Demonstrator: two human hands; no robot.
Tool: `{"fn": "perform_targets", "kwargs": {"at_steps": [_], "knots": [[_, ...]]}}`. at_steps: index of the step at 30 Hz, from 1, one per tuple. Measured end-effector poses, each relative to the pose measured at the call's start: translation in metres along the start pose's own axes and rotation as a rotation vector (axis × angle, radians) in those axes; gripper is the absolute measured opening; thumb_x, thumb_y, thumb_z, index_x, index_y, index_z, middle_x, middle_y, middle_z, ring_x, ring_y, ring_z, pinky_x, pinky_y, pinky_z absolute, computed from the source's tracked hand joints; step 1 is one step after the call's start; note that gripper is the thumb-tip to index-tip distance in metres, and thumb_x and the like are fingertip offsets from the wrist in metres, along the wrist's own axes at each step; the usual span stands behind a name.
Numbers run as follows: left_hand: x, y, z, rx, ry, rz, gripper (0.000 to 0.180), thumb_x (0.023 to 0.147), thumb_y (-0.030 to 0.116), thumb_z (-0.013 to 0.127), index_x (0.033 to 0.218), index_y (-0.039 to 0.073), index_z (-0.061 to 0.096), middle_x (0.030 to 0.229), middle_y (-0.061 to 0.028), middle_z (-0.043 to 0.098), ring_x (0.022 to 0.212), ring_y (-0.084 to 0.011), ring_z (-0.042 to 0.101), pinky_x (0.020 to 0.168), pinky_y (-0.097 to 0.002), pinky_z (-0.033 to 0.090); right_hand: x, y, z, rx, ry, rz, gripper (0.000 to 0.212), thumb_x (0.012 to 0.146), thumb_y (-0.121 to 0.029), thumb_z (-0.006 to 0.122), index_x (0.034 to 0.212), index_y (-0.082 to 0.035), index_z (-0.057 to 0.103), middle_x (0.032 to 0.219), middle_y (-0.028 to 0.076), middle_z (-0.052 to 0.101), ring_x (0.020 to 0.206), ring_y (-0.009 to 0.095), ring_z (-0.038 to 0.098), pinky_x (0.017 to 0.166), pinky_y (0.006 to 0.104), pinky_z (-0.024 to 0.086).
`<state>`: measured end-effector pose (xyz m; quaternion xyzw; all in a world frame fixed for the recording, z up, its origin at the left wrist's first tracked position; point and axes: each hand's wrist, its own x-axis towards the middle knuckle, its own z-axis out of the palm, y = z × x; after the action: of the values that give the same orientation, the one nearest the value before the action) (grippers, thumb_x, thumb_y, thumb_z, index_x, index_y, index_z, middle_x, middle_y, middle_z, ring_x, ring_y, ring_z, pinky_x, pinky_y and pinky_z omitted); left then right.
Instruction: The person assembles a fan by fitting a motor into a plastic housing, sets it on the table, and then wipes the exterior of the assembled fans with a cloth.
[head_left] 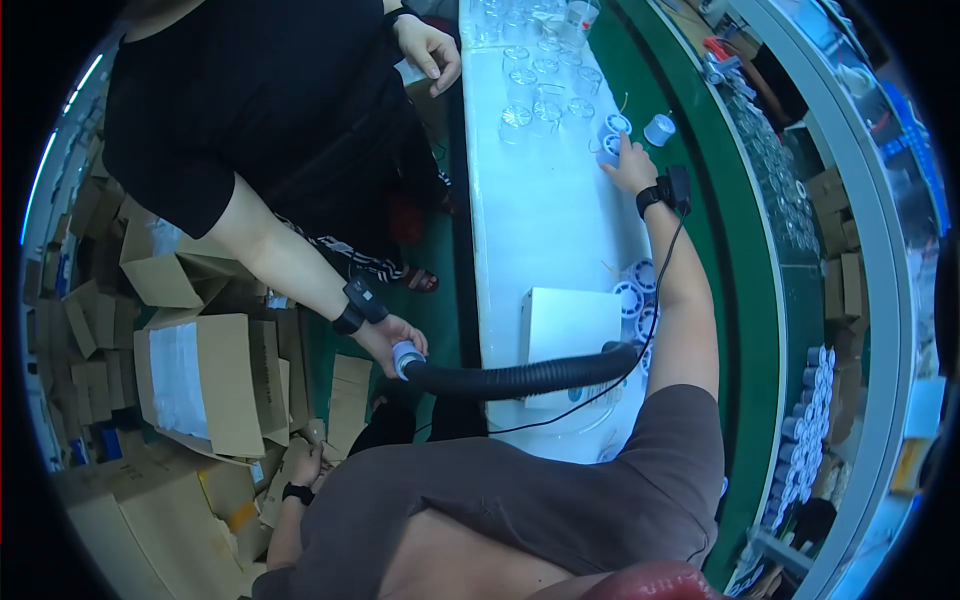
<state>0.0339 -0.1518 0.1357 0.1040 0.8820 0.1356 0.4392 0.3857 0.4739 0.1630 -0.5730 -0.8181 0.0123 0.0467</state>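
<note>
My right hand (631, 168) reaches far across the white tabletop (550, 215), its fingers closed on a white cylindrical part (611, 149) with a round open-patterned end. A similar part (617, 124) stands just beyond it, and another cylinder (660, 129) lies to the right on the green strip. Low on the left, my left hand (306, 463) is beside cardboard flaps, fingers curled; whatever they hold is hidden. Across from me, a co-worker's hand (398, 343) holds a white cylindrical piece (406, 358) at the end of a black corrugated hose (510, 379).
Several clear plastic cups (517, 120) stand at the table's far end. Nearer are a white box (568, 318) and a cluster of white cylinders (629, 299). A black cable (590, 399) runs from my right wrist. Cardboard boxes (228, 385) crowd the left; a metal frame (880, 200) rises right.
</note>
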Motion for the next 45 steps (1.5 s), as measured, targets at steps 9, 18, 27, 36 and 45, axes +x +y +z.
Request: {"fn": "perform_targets", "kwargs": {"at_steps": [9, 18, 27, 36, 45], "knots": [[0.020, 0.030, 0.012, 0.148, -0.070, 0.225, 0.034, 0.085, 0.031, 0.042, 0.092, -0.002, 0.050, 0.068, -0.0098, 0.055, 0.057, -0.0165, 0.055, 0.050, -0.0286, 0.043, 0.015, 0.008, 0.022, 0.079, 0.146, 0.059, 0.056, 0.068, -0.029, 0.063, 0.114, -0.006, 0.041, 0.102, 0.020, 0.048, 0.082, 0.033, 0.054, 0.072, 0.0375, 0.045], [-0.035, 0.206, -0.032, -0.553, -0.023, 0.726, 0.025, 0.089, 0.023, 0.038, 0.099, 0.004, 0.051, 0.075, -0.0041, 0.056, 0.070, -0.0099, 0.055, 0.061, -0.0190, 0.043, -0.112, -0.079, -0.156, 1.457, -0.496, -0.297, 0.049, 0.065, -0.020, 0.064, 0.106, 0.000, 0.048, 0.094, 0.006, 0.053, 0.084, 0.012, 0.051, 0.070, 0.0224, 0.043], [-0.138, 0.298, -0.016, -1.172, -1.189, 0.548, 0.063, 0.083, 0.054, 0.026, 0.115, 0.003, 0.042, 0.092, -0.0158, 0.055, 0.084, -0.0239, 0.056, 0.076, -0.0367, 0.044, -0.214, -0.233, -0.249, 0.847, -0.555, -0.938, 0.047, 0.066, -0.017, 0.066, 0.108, -0.005, 0.048, 0.091, 0.005, 0.056, 0.083, 0.015, 0.054, 0.069, 0.0239, 0.043], [-0.048, 0.201, -0.055, -1.475, -0.691, 0.179, 0.065, 0.075, 0.062, 0.038, 0.107, 0.006, 0.048, 0.081, -0.0151, 0.055, 0.074, -0.0293, 0.055, 0.074, -0.0471, 0.043, -0.019, -0.062, -0.223, 0.444, -0.040, -0.185, 0.058, 0.071, -0.040, 0.062, 0.112, -0.003, 0.045, 0.090, 0.009, 0.057, 0.084, 0.015, 0.056, 0.068, 0.0246, 0.044], [-0.007, 0.010, -0.044, -1.604, 0.076, -0.071, 0.045, 0.075, 0.057, 0.045, 0.093, 0.016, 0.054, 0.087, -0.0056, 0.057, 0.081, -0.0253, 0.053, 0.073, -0.0459, 0.042, 0.100, -0.103, -0.039, -0.212, -0.188, -0.280, 0.110, 0.046, -0.051, 0.073, 0.132, -0.013, 0.015, 0.117, 0.025, 0.039, 0.108, 0.038, 0.040, 0.091, 0.0415, 0.032]]}}
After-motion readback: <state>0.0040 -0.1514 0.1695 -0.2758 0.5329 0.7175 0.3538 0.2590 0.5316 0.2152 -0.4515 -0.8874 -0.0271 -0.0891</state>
